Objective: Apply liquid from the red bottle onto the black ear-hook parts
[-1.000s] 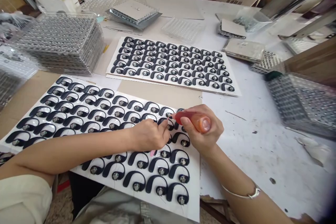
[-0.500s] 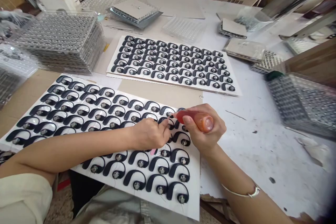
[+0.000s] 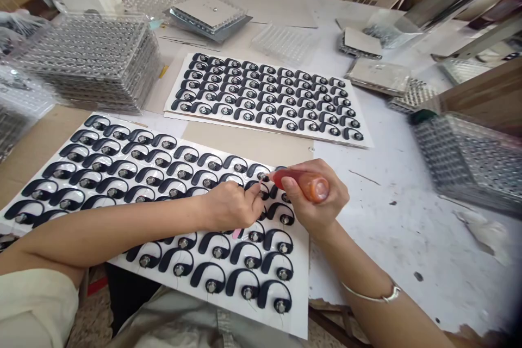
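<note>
My right hand [image 3: 320,198] is wrapped round a translucent red-orange squeeze bottle [image 3: 304,184]. The bottle tilts, its narrow tip close to a silvery round part on one of the black ear hooks [image 3: 263,175]. Beside it, my left hand [image 3: 234,205] is closed in a pinch, fingertips just short of the bottle's tip. From under that hand sticks out the pink end [image 3: 236,234] of a slim tool; the rest is mostly hidden. Rows of the black hooks, with fine wires at some, lie on a white sheet [image 3: 299,304] beneath both hands. My left forearm covers part of the rows.
Behind lies a second white sheet [image 3: 171,114] of similar black hooks. Stacks of clear plastic trays stand at the left [image 3: 93,60] and right [image 3: 468,157]. Wrapped packs [image 3: 379,77] and a loose clear tray [image 3: 285,43] rest farther back on the white table [image 3: 367,239].
The whole view has shifted slightly. Both hands hold nearly the same place over the sheet, and the bottle stays in my right hand with its tip by the same hook.
</note>
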### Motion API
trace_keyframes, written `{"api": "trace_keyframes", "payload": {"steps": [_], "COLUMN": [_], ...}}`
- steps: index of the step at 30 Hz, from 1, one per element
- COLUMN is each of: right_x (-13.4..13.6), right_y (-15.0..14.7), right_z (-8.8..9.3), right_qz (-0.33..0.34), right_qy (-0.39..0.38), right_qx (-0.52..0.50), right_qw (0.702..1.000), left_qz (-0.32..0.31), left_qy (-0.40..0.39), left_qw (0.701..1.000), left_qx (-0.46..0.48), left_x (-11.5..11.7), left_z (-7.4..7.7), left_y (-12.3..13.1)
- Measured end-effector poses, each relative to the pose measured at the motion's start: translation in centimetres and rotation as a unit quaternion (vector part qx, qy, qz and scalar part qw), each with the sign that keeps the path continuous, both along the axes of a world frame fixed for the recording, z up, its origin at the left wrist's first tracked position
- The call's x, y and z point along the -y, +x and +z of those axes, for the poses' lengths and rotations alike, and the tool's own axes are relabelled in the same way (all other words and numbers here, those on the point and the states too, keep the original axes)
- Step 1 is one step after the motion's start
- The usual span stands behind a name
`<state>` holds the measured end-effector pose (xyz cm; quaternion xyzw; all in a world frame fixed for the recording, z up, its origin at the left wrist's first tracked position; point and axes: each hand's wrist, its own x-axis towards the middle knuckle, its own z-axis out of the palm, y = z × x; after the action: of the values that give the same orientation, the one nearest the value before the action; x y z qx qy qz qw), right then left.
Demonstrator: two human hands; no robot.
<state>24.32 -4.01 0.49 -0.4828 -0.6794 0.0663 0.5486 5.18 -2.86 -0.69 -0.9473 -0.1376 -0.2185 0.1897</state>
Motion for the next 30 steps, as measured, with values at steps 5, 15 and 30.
{"api": "trace_keyframes", "payload": {"steps": [5,15,30], "right_x": [0.16,0.29,0.00], "right_y": [0.17,0.81,0.49], "right_z": [-0.16,-0.47,-0.45], "right_qz": [-0.013,-0.024,-0.006], "right_qy": [-0.002,0.023,0.018], "right_qx": [0.002,-0.013,0.005], "right_qw": [1.000,0.999,1.000], "left_qz": [0.000,0.004,0.003], "left_qy": [-0.022,-0.004,0.000], "left_qw": [0.999,1.000,1.000], "left_qx": [-0.023,0.018,0.016], "left_x": [-0.06,-0.05,-0.10], "left_z": [-0.17,-0.13,-0.19], "left_y": [0.02,0.03,0.04]}}
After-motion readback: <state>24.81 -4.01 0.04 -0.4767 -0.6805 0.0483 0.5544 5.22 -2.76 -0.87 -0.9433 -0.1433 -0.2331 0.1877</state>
